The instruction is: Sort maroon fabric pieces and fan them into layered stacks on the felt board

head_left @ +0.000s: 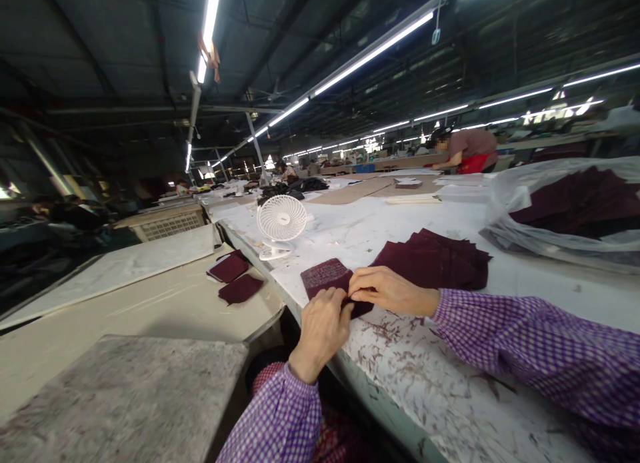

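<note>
A maroon fabric piece (326,275) with a greyish speckled patch lies near the table's edge, under my fingers. My left hand (324,326) is closed at its near edge, fingers bent and pressed on the cloth. My right hand (393,290) pinches the same piece from the right, its thumb and index finger meeting close to the left fingertips. The exact grip is partly hidden by the fingers. Just behind my right hand, a fanned stack of maroon fabric pieces (435,258) rests on the white table (350,226).
A small white fan (281,220) stands beyond the cloth. Maroon pieces (241,288) lie on the lower beige surface at left. A clear plastic bag (505,203) holds more maroon fabric at right. Thread scraps (395,350) litter the near table. A co-worker (470,150) bends over a far table.
</note>
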Available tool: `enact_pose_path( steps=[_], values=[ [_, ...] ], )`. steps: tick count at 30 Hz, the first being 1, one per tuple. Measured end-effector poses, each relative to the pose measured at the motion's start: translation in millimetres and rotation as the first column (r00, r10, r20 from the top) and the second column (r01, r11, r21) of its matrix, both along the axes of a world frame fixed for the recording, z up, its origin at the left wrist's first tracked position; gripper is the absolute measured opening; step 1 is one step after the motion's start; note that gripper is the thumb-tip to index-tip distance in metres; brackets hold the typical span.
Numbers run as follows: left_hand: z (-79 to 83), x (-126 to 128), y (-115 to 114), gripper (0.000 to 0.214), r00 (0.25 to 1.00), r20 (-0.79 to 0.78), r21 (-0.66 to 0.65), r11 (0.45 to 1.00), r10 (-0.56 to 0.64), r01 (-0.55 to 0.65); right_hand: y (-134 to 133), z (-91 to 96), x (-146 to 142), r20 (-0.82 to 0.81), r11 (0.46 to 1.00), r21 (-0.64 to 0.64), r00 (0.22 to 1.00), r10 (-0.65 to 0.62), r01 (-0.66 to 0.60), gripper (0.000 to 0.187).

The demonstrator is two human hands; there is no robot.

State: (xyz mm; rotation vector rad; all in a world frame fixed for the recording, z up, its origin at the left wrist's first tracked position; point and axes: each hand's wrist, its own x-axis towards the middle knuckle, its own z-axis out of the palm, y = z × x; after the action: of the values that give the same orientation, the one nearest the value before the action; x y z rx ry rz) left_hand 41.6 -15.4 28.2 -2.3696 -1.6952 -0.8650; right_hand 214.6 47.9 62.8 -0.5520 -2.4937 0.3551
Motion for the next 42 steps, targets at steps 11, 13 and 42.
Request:
enact_pose_path(
  steps=[11,13,42],
  values=[
    [-10.2,-33.9,31.2,0.012,0.143,0.974,-0.169,0.984,0.177,-0.063,6.1,-24.2,1.0,0.266,0.971,0.197,0.946,-0.185,0.135,0.033],
    [-9.1,-60.8,34.6,0.009,-0.032,0.98,-0.2,0.971,0.198,-0.131,6.6,-26.8,0.2,0.298,0.971,0.201,0.936,-0.188,0.131,0.036],
    [-16.1,23.1,-60.8,0.017,0.932,0.191,0.086,0.951,-0.309,0.297,-10.2,8.0,22.1,0.2,0.802,-0.563,0.975,-0.101,0.199,0.035]
  ],
)
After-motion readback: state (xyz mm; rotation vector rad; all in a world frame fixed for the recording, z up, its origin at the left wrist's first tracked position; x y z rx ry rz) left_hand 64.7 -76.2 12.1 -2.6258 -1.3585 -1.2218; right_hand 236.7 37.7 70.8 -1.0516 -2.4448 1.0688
